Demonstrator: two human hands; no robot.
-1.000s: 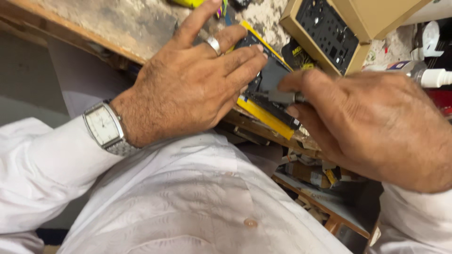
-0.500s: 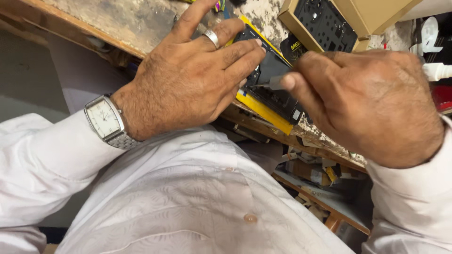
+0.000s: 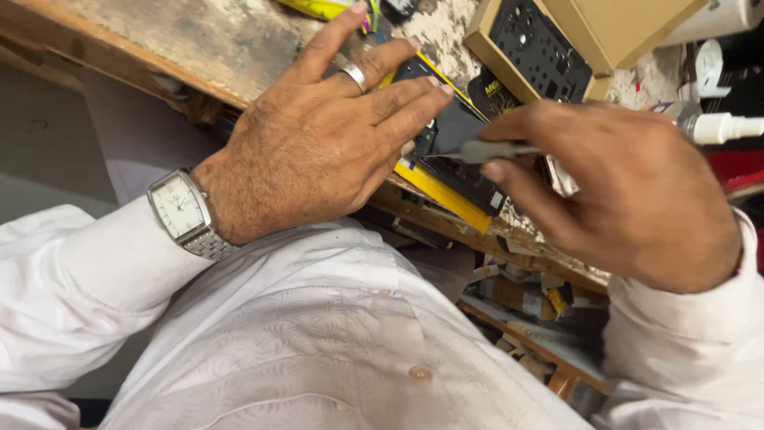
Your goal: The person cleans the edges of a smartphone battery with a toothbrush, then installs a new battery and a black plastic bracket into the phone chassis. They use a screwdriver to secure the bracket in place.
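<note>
Fingers of your left hand (image 3: pixel 318 151) lie spread and flat over a dark, opened device (image 3: pixel 454 143), pressing it down onto the yellow-edged mat (image 3: pixel 442 195) so that it cannot slide; that hand's grip is open, a pinning hold rather than a clasp; the ring (image 3: pixel 354 76) and the wristwatch (image 3: pixel 185 213) show plainly. Your right hand (image 3: pixel 629 191) comes in from the other side, thumb and forefinger closed on a slim grey tool (image 3: pixel 485 150) held nearly level, its thin tip reaching to the device just beside your left fingertips; held low like that, it seems meant for fine work at the surface, though what the tip touches is too small to tell. The device sits at the near edge of the scarred wooden worktop (image 3: pixel 199 40), close to your body, probably for reach and a steady wrist. Behind it stands a tan cardboard box (image 3: pixel 605 32) with a black perforated panel (image 3: pixel 537 48); a white nozzle (image 3: pixel 728 127) pokes in at the right.
</note>
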